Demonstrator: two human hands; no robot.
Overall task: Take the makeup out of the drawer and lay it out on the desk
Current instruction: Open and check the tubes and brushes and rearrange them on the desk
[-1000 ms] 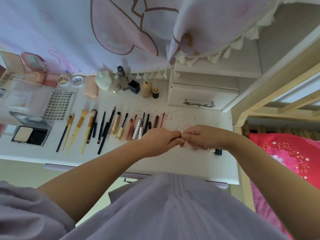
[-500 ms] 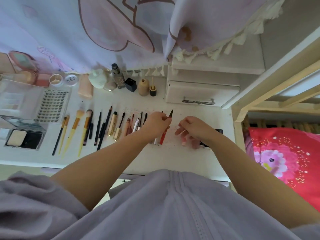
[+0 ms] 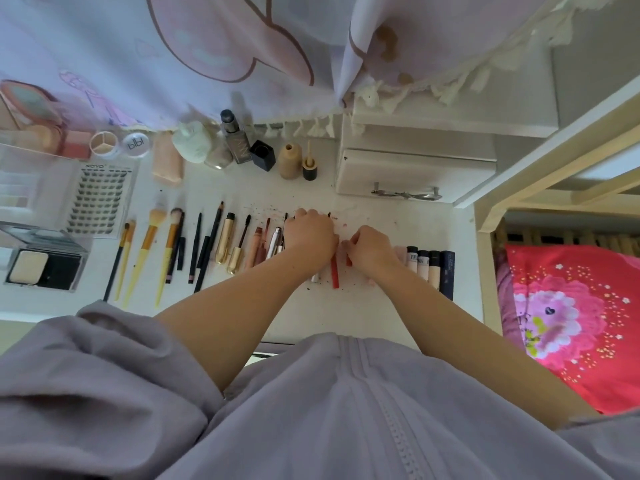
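On the white desk (image 3: 381, 306) a row of makeup lies side by side: brushes (image 3: 149, 244), dark pencils (image 3: 207, 247), gold tubes (image 3: 225, 242) and pink lip sticks (image 3: 258, 247). My left hand (image 3: 311, 237) is palm down at the row's right end, fingers closed over the upper end of a red pencil (image 3: 335, 277) that lies on the desk. Right beside it, my right hand (image 3: 370, 251) pinches a small red cap (image 3: 348, 260). Several small foundation tubes (image 3: 431, 268) lie just right of that hand. The little white drawer (image 3: 415, 171) at the back is closed.
Bottles and jars (image 3: 239, 143) line the back edge under a hanging pink curtain (image 3: 207, 46). A lash box (image 3: 100, 199), a clear case and an open powder compact (image 3: 41, 268) sit at the left. Red bedding (image 3: 571, 323) lies beyond the desk's right edge.
My hands were joined at the red pencil, then parted with my left hand holding it up. Now the pencil lies flat in the row under my left hand.
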